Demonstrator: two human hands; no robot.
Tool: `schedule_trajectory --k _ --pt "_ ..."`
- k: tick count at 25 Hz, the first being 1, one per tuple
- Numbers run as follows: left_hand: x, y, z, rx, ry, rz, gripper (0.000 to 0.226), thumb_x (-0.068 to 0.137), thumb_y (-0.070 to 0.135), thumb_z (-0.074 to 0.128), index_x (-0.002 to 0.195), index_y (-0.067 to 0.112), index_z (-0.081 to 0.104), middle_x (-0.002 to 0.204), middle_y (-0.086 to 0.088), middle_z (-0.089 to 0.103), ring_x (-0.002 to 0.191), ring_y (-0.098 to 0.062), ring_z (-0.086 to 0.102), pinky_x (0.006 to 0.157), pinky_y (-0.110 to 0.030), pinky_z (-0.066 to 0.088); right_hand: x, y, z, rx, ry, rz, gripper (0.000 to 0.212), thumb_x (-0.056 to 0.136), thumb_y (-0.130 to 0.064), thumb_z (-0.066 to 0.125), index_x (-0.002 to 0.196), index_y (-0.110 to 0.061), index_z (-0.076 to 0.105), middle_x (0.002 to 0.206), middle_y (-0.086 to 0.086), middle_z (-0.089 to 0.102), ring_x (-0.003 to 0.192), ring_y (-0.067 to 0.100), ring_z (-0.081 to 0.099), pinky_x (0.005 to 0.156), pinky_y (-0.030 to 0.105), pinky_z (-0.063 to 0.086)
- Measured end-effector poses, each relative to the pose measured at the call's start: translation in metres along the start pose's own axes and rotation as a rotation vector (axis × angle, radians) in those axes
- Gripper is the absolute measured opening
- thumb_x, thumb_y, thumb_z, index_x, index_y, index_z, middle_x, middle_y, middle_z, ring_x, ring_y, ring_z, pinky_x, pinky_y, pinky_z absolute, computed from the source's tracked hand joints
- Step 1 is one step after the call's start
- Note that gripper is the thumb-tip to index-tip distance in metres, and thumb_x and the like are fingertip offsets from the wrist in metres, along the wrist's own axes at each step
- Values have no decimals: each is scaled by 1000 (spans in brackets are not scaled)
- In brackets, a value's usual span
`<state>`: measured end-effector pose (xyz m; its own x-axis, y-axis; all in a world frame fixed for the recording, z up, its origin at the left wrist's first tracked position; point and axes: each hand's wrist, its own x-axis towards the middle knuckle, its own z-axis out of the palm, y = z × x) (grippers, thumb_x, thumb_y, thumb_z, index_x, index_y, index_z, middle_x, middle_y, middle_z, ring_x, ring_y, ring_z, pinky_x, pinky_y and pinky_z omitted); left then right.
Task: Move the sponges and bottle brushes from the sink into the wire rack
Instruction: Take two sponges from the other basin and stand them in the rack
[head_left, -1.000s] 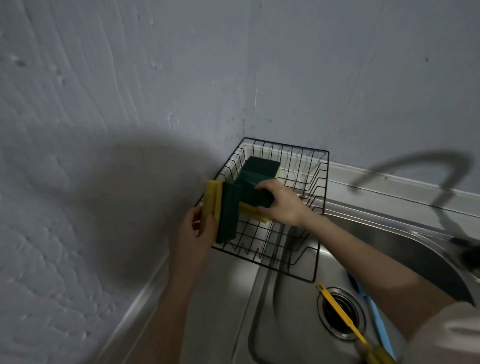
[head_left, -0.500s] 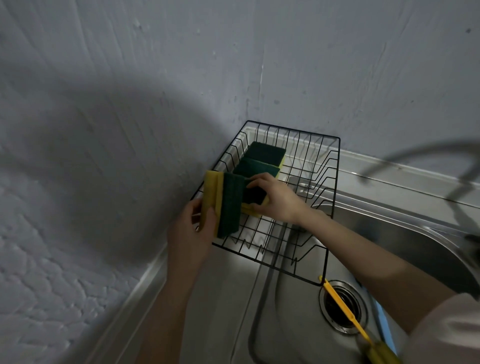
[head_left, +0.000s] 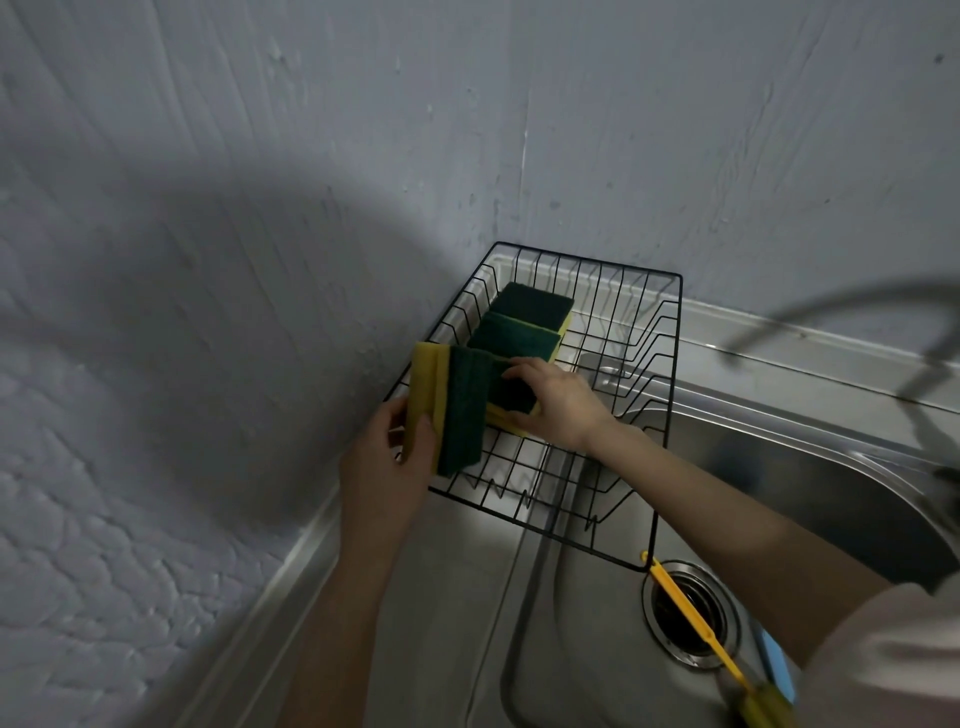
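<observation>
1. Where two rough grey walls (head_left: 260, 208) meet, the wire rack (head_left: 665, 395) sits at the steel sink's (head_left: 810, 467) far-left corner.
2. My left hand (head_left: 379, 467) grips upright sponges (head_left: 449, 410) at the rack's near-left edge; my right hand (head_left: 558, 402) presses another sponge (head_left: 511, 392) inside, beside two flat sponges (head_left: 524, 322).
3. A yellow brush handle (head_left: 691, 618) crosses the drain (head_left: 688, 616), its head cut off.

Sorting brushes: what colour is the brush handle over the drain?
Yellow handle, head view.

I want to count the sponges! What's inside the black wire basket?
Inside the wire rack lie two green-topped sponges at the back. The right hand presses down a third sponge, partly covering it. The left hand holds more sponges upright at the rim.
</observation>
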<state>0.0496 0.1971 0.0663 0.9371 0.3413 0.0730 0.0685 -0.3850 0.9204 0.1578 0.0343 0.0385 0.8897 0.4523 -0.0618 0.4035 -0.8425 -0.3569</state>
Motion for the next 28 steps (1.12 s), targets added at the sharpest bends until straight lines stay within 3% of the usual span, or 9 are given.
schedule_trajectory --k 5,8,10,13,16,19,22,26,28 --pt "0 13 4 -59 57 -56 36 91 15 44 127 11 40 108 -1 51 89 -14 51 68 -21 41 -24 -22 -17 497 140 59 44 91 -25 48 132 -11 41 131 10 51 117 22 51 98 32 43" --pt "-4 24 12 -160 45 -55 52 91 11 44 138 18 23 112 -2 46 75 -9 54 56 -11 45 -43 -39 -26 902 -67 183 40 94 -27 40 131 -10 40 109 5 58 96 20 60 95 40 48" --pt "-7 26 17 -185 2 -32 62 90 11 44 142 23 10 118 -5 46 82 -13 56 63 -16 46 -54 -43 -29 1037 -127 223 38 94 -25 41 129 -10 41 108 8 58 93 26 63 95 43 50" --pt "-9 23 18 -149 -93 13 75 88 6 49 142 27 1 135 -9 39 97 -13 51 70 -21 46 -62 -39 -36 1044 -92 239 32 94 -20 43 125 -10 45 107 14 60 94 34 64 86 34 54" --pt "-9 17 15 -2 -133 46 76 82 4 57 141 26 13 143 -14 26 108 -18 46 83 -27 45 -62 -34 -38 958 -103 280 36 94 -21 43 128 -11 46 90 2 59 69 12 60 66 16 55" --pt "-10 11 16 209 -128 88 66 81 6 56 138 16 25 142 -16 28 127 -29 34 102 -40 35 -55 -29 -30 879 -132 335 37 93 -26 45 126 -10 50 95 4 60 66 9 58 58 11 53" --pt "-7 8 17 261 -136 89 48 87 8 47 134 8 34 137 -16 40 123 -28 40 100 -39 36 -48 -27 -21 893 -130 372 35 91 -26 49 120 -8 52 100 6 60 69 12 62 62 13 55" --pt "-1 5 17 335 -131 49 41 92 15 39 132 6 38 133 -17 46 118 -30 45 97 -41 39 -37 -26 -9 881 -62 472 16 85 -26 58 83 -17 46 101 13 60 88 30 68 83 41 58" --pt "1 3 20 409 -146 24 41 93 20 37 131 5 38 133 -18 47 118 -31 46 100 -44 39 -35 -29 -6 861 -48 507 22 85 -26 60 75 -21 41 100 12 60 85 29 69 74 35 60"
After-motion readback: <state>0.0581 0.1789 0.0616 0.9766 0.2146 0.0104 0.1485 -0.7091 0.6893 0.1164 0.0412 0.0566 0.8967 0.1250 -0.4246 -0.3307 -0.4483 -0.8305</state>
